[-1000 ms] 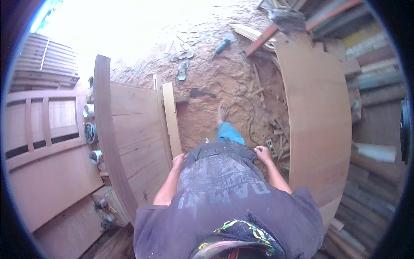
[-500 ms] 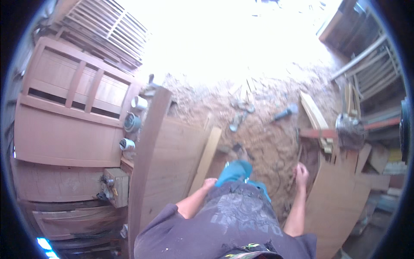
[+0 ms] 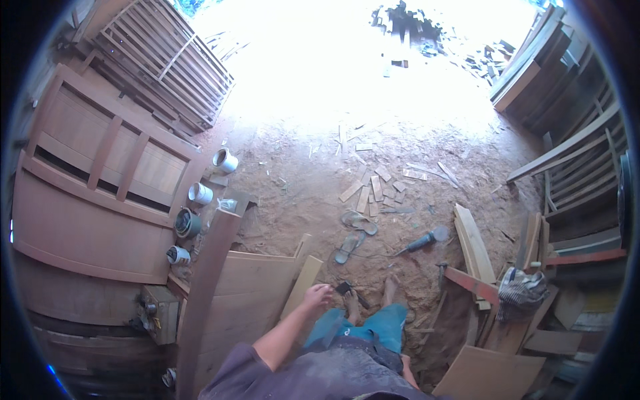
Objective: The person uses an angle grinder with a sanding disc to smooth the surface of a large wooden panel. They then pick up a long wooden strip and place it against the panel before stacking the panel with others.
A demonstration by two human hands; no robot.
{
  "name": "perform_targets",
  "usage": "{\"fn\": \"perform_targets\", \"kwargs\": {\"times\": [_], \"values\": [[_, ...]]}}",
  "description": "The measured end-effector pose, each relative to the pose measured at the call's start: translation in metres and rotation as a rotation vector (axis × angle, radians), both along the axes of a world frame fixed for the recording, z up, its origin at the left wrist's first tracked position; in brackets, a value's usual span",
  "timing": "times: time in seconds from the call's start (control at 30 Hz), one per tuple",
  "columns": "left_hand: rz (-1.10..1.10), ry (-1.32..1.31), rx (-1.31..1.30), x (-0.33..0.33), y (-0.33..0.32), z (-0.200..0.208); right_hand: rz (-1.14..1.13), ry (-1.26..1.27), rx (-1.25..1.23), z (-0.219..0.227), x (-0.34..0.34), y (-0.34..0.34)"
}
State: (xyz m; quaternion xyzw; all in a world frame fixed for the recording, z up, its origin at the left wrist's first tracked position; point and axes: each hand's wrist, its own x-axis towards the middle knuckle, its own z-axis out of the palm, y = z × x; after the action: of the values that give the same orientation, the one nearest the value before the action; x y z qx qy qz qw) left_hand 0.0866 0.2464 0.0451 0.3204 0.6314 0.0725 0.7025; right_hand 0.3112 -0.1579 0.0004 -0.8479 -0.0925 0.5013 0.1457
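Observation:
My left hand (image 3: pixel 318 295) is raised in front of my left thigh, its fingers curled closed. Just beyond the fingertips is a small dark block-shaped piece (image 3: pixel 343 288) with a thin dark stick-like part trailing toward my foot; whether the hand holds it is unclear. Beside that hand, a large flat wooden panel (image 3: pixel 257 293) stands with a pale wood strip (image 3: pixel 302 287) along its right edge. My right hand (image 3: pixel 405 365) hangs low by my right hip, partly behind my shirt, its fingers hidden. Ahead of my bare feet lies a blue-green corded power tool (image 3: pixel 420 241).
Sandals (image 3: pixel 347 247) and scattered wood offcuts (image 3: pixel 373 190) lie on the dirt floor. Several buckets and cans (image 3: pixel 200 193) line the left, beside a panelled wooden door (image 3: pixel 100 160). At right are pale boards (image 3: pixel 475 240), a red bar (image 3: pixel 470 283) and a striped cloth bundle (image 3: pixel 522 293).
My left hand has come up and forward from beside my thigh. My right hand has drawn back from the right toward my hip. The view has shifted, showing more floor ahead.

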Motion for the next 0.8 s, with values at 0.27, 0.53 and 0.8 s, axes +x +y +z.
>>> {"fn": "perform_targets", "kwargs": {"times": [0.27,0.53,0.8], "values": [[-0.415,0.715,0.022,-0.011,-0.064,-0.044,-0.009,0.136,0.289,-0.103,0.193,0.164],[-0.901,0.850,-0.332,0.034,-0.078,-0.073,-0.130,0.056,0.413,-0.301,0.249,0.282],[-0.989,1.111,-0.179,0.080,-0.063,-0.124,-0.233,-0.172,0.152,-0.504,0.270,0.331]]}}
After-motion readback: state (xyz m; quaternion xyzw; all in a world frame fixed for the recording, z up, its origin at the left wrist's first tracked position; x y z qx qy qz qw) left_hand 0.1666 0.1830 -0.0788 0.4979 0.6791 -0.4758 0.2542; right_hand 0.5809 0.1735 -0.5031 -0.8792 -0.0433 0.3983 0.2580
